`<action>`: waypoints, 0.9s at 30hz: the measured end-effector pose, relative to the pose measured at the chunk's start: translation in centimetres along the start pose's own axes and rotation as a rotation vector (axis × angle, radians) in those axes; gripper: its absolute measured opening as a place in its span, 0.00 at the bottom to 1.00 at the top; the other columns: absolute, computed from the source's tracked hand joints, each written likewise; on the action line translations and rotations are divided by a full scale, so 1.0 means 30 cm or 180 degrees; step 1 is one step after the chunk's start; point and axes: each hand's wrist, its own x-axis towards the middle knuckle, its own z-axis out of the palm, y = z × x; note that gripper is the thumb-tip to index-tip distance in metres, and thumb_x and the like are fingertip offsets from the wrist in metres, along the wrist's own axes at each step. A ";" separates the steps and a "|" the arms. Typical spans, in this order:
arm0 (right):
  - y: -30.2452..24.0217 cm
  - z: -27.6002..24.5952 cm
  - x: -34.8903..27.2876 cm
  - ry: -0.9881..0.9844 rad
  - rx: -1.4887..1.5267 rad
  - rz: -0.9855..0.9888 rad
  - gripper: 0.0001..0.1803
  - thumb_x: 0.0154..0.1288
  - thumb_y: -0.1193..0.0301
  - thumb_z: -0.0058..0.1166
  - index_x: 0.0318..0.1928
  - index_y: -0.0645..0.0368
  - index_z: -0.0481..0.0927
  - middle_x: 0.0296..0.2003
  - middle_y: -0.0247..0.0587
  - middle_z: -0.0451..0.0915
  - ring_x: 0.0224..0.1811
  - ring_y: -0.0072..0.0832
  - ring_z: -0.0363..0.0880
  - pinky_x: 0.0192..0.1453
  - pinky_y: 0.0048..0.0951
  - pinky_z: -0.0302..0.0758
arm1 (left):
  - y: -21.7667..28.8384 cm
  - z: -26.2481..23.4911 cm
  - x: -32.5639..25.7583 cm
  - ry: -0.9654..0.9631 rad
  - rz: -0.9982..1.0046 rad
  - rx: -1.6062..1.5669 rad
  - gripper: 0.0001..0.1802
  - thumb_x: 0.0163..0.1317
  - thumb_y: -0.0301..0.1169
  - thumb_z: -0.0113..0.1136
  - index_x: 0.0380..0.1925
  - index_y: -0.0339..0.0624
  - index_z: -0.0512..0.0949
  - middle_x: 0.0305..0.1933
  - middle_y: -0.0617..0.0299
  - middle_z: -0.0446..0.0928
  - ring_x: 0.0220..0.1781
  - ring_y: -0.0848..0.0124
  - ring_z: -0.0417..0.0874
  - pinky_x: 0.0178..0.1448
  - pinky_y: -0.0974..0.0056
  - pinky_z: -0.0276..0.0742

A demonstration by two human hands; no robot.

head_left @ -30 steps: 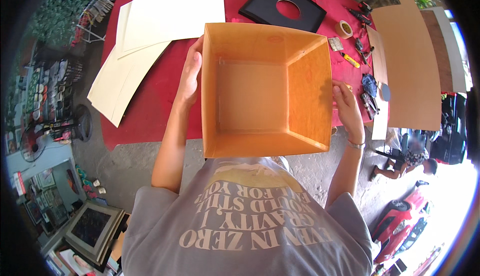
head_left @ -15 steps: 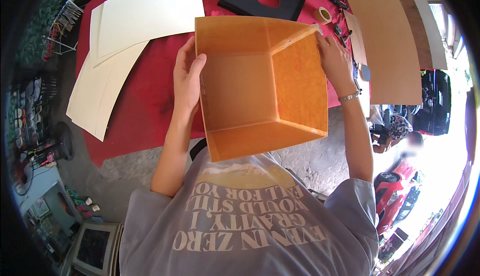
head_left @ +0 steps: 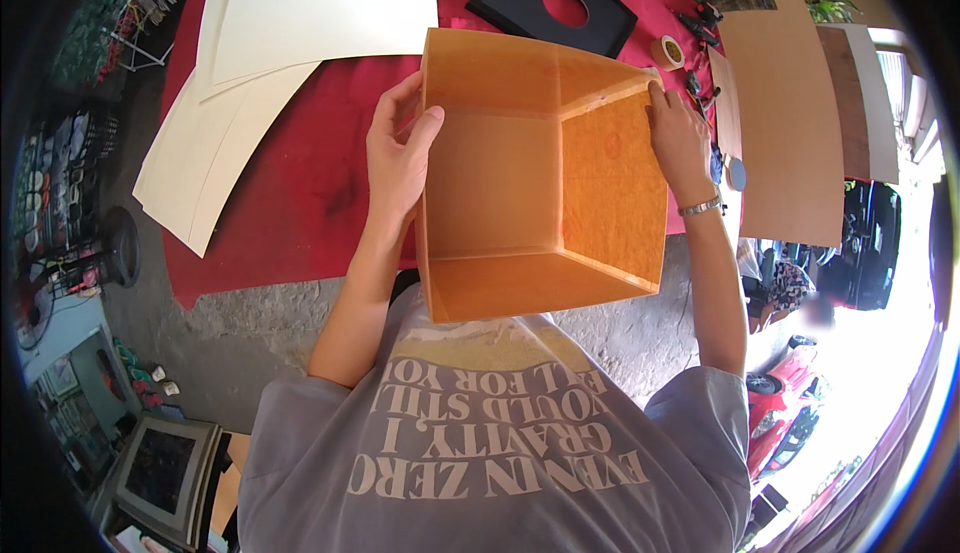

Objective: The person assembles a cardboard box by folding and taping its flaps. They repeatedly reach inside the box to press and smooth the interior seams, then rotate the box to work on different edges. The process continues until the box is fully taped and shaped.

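Since the earlier frame the orange box (head_left: 540,173) has tilted toward the person's left. It sits between both hands: left hand (head_left: 400,158) clasps the left wall, right hand (head_left: 678,133) pinches the right rim.

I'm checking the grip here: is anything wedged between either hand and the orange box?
Nothing visible. The left hand grips the left wall of the open orange box directly, thumb over its rim, and the right hand presses straight against its right wall.

orange box (head_left: 540,178): tilted, opening now turned toward person | left hand (head_left: 400,158): thumb hooked over rim
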 end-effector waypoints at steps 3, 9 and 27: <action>0.003 0.012 -0.006 0.0010 -0.0023 0.0007 0.19 0.74 0.67 0.55 0.62 0.55 0.74 0.40 0.45 0.80 0.38 0.46 0.84 0.42 0.46 0.80 | -0.004 0.003 0.002 -0.0005 0.0050 0.0010 0.27 0.71 0.28 0.62 0.68 0.34 0.71 0.69 0.50 0.74 0.69 0.61 0.78 0.69 0.58 0.76; -0.004 0.001 -0.015 0.0068 0.0229 0.0144 0.19 0.74 0.67 0.55 0.63 0.55 0.74 0.41 0.47 0.80 0.39 0.47 0.84 0.41 0.46 0.80 | 0.032 -0.004 -0.028 -0.0238 0.0282 0.0498 0.29 0.71 0.29 0.63 0.70 0.35 0.69 0.70 0.50 0.73 0.69 0.61 0.78 0.70 0.58 0.76; 0.081 0.030 -0.177 0.0262 0.2525 0.1661 0.14 0.79 0.69 0.49 0.52 0.66 0.81 0.36 0.49 0.87 0.36 0.28 0.85 0.41 0.31 0.78 | 0.290 0.106 -0.138 -0.0525 0.0507 0.2666 0.22 0.68 0.20 0.58 0.62 0.27 0.77 0.47 0.46 0.87 0.43 0.75 0.85 0.44 0.70 0.80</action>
